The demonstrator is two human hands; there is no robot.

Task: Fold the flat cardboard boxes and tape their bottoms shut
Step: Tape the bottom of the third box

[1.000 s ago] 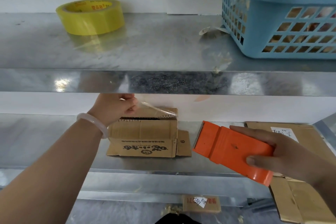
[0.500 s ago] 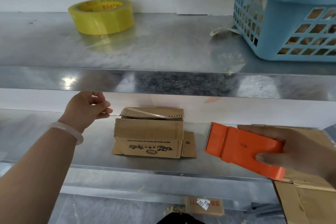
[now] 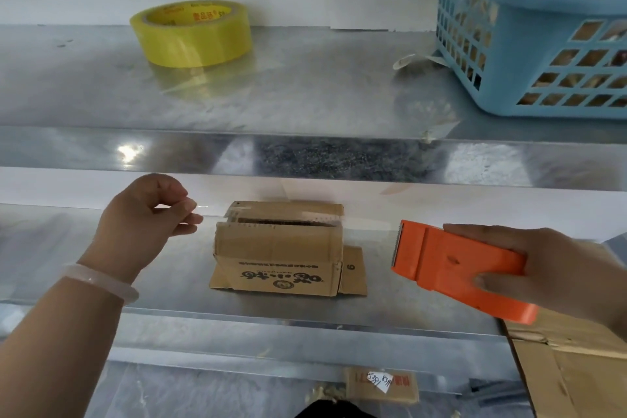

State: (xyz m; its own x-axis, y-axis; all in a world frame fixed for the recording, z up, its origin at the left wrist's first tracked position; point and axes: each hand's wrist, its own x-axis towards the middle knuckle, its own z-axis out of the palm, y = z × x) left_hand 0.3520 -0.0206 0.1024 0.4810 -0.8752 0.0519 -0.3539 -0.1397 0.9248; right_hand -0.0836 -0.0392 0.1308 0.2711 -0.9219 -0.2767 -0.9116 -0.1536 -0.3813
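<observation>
A small brown cardboard box stands on the lower metal shelf, its print upside down. Clear tape lies across its top flaps, with a dark gap showing between them. My left hand hovers just left of the box with loosely curled fingers, apart from it; I see nothing plainly held. To the right of the box, my right hand grips an orange tape dispenser, whose toothed blade end points toward the box.
The upper metal shelf overhangs the box closely. On it sit a yellow tape roll and a blue basket of scraps. Flat cardboard lies at the lower right. Another small labelled box sits below.
My left hand let go of the tape at the box's top and drew away to the left. The dispenser in my right hand moved slightly right and up.
</observation>
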